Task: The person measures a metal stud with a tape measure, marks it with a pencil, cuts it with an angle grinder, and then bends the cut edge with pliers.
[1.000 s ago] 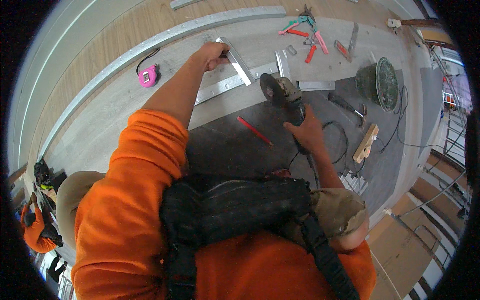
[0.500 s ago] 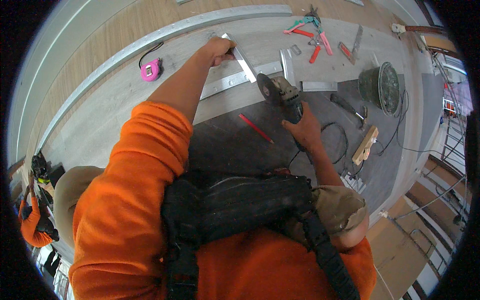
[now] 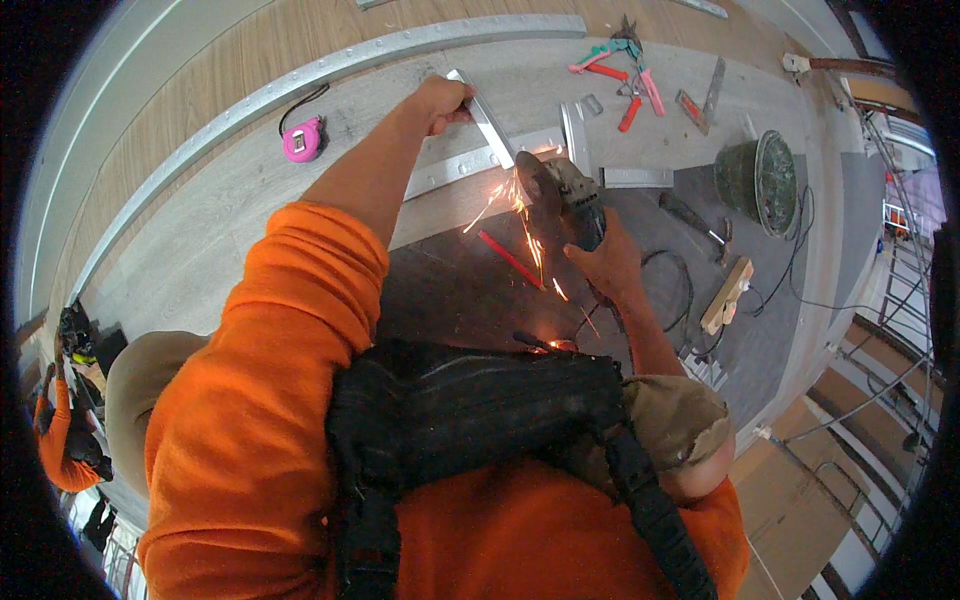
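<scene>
My left hand (image 3: 443,104) is closed around the far end of a short metal channel (image 3: 487,125), which slants toward me. In my right hand (image 3: 612,258) is an angle grinder (image 3: 575,200), gripped by its body. The grinder's disc (image 3: 536,183) meets the near end of the channel, and orange sparks (image 3: 525,220) spray down toward me. Beneath the channel lies a longer metal profile (image 3: 450,172) on the floor. A red pencil (image 3: 510,259) rests on the dark floor panel, close to the sparks.
A pink tape measure (image 3: 302,139) lies to the left. Snips (image 3: 625,65), a bucket (image 3: 765,185), a hammer (image 3: 697,225) and a wooden-bodied tool (image 3: 728,296) lie on the right, with a black cable (image 3: 790,270). A long metal profile (image 3: 330,75) curves along the back. Another person (image 3: 65,445) is at far left.
Sparks now fly from where the grinder's disc touches the channel; there were none before. Both hands keep nearly the same place.
</scene>
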`<state>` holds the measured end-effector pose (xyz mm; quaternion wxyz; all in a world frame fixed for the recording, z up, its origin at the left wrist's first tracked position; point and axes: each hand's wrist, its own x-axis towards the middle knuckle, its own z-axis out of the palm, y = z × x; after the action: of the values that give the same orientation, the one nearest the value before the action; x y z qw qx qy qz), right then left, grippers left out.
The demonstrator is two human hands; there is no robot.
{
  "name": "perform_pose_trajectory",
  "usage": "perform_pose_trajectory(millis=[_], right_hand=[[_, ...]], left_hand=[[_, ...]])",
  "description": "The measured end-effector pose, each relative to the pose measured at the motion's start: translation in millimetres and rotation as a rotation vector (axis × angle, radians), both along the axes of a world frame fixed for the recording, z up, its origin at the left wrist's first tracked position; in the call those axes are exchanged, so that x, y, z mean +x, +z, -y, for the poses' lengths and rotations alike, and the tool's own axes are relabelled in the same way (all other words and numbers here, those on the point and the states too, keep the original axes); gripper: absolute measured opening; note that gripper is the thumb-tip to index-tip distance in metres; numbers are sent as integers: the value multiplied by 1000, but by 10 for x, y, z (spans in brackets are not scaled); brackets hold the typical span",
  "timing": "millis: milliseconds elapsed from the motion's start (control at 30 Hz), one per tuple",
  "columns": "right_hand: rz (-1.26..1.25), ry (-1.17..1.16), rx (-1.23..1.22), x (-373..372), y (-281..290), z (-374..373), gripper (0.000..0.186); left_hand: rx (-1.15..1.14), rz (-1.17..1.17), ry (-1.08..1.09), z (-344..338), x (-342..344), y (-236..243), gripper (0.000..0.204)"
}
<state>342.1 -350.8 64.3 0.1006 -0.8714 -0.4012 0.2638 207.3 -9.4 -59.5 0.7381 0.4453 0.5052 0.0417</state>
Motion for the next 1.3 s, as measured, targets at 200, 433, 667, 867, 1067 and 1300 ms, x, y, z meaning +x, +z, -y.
perform_pose_trajectory(millis=[200,433,667,867,1067,1300], right_hand=[[62,10,64,-3,-118,58,69],[-53,-24,5,-19,-7,-25,69],[22,35,29,-5,13,-69,70],[-38,58,107,45,-63,-39,74],[-4,38,21,9,-1,-144,73],[39,54,31,51,-115,-150,68]], left_hand=[[-3,23,10,-15,-10,-108,20],[4,52,76,72,-4,-2,19],[-35,72,114,60,32,-23,18],[-27,71,113,116,25,73,20],[-18,78,106,95,-24,84,22],[-50,133,156,110,-41,84,18]])
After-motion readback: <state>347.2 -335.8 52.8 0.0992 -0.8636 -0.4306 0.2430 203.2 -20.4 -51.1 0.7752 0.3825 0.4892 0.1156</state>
